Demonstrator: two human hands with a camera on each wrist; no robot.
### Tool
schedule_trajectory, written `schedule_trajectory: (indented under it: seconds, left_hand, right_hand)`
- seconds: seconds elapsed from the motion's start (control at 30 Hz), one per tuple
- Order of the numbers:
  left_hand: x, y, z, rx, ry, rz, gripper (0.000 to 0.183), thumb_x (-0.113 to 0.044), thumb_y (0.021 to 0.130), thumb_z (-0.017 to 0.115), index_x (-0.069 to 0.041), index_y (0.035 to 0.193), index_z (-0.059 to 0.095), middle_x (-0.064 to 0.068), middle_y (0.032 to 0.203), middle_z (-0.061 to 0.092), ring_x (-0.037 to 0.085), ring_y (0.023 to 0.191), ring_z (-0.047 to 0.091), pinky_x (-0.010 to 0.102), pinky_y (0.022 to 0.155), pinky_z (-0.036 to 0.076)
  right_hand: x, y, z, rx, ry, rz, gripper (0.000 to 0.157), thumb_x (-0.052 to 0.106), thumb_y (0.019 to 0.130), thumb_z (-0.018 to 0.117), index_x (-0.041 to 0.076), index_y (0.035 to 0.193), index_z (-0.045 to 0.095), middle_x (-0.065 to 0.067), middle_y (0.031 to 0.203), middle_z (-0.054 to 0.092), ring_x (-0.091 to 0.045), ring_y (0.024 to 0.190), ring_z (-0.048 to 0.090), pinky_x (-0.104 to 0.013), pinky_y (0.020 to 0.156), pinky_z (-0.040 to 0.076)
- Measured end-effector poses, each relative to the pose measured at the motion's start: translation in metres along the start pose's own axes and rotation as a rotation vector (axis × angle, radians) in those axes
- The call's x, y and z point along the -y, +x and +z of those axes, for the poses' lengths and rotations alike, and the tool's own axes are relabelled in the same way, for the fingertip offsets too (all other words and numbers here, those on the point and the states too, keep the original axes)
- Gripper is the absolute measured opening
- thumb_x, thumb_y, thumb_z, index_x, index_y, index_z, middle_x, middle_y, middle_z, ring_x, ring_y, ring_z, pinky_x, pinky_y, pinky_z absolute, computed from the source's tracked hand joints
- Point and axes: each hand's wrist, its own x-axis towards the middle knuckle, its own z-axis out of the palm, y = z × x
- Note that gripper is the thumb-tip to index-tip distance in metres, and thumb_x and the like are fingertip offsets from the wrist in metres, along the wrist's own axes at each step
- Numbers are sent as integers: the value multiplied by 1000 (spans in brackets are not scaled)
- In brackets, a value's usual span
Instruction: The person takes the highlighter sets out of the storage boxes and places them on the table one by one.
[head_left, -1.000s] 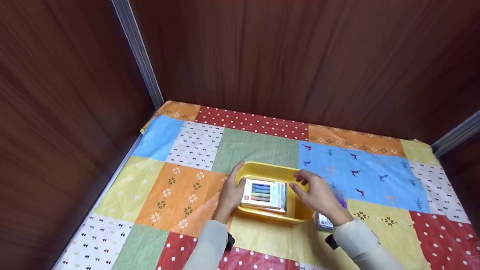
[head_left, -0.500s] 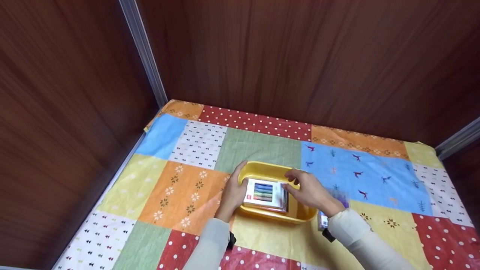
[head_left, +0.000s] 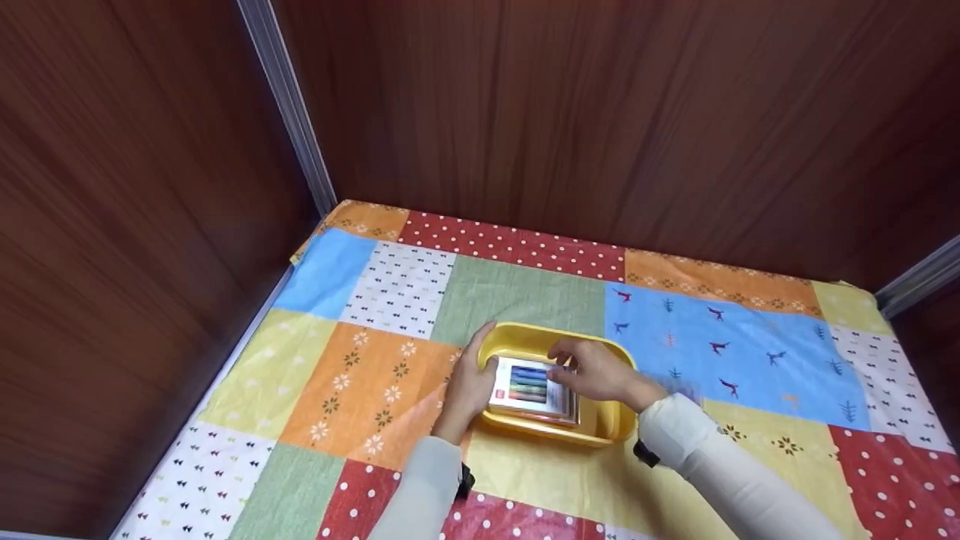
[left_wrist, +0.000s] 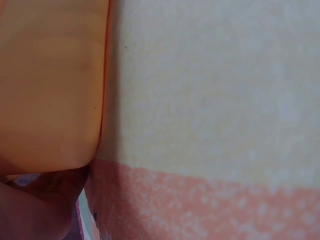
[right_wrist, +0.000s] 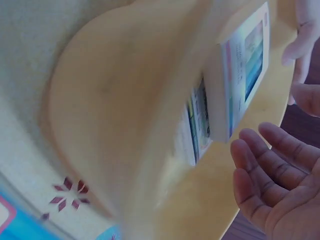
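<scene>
A yellow plastic tub (head_left: 536, 433) stands on the patchwork cloth. My left hand (head_left: 469, 382) grips its left end, thumb inside the rim and fingers along the outside. In the tub's left part lies a white flat box (head_left: 510, 401) with a picture of coloured sticks on its front. The right wrist view shows more thin packs (right_wrist: 200, 117) under that box. My right hand (head_left: 592, 371) hovers over the box's right side, fingers loosely bent; in the right wrist view its fingertips (right_wrist: 240, 150) are apart from the box.
A blurred purple see-through pack (head_left: 681, 386) lies right of the tub, mostly hidden by my right forearm. A patchwork cloth (head_left: 390, 420) covers the surface. Dark wood panels (head_left: 480, 135) rise behind and at the left.
My right hand has moved left from the tub's right end to over the white box. The left hand keeps its grip on the tub.
</scene>
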Motion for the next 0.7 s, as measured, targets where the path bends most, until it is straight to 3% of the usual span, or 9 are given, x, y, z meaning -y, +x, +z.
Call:
schedule_trajectory:
  seconds: [0.37, 0.53, 0.7]
  left_hand:
    - [0, 0, -1, 3, -2, 10, 62, -12, 100, 53, -37, 154, 39, 7, 159, 44, 39, 143, 46, 61, 116, 38]
    - [0, -1, -1, -1, -1, 3, 62, -11, 99, 53, -40, 153, 39, 5, 159, 45, 36, 143, 46, 59, 116, 38]
    - [0, -1, -1, -5, 6, 33, 60, -8, 99, 53, -33, 153, 42, 7, 156, 49, 35, 141, 48, 58, 115, 40]
  right_hand:
    - [9, 20, -1, 75, 9, -66, 31, 18, 95, 66, -1, 120, 67, -13, 105, 73, -22, 94, 66, -44, 85, 59]
    - [12, 28, 0, 111, -3, -43, 33, 18, 94, 67, -1, 121, 67, -16, 109, 73, -26, 99, 67, -48, 90, 58]
    - [17, 36, 3, 97, 9, -47, 35, 19, 93, 68, -3, 121, 67, -19, 112, 73, -30, 105, 69, -50, 95, 56]
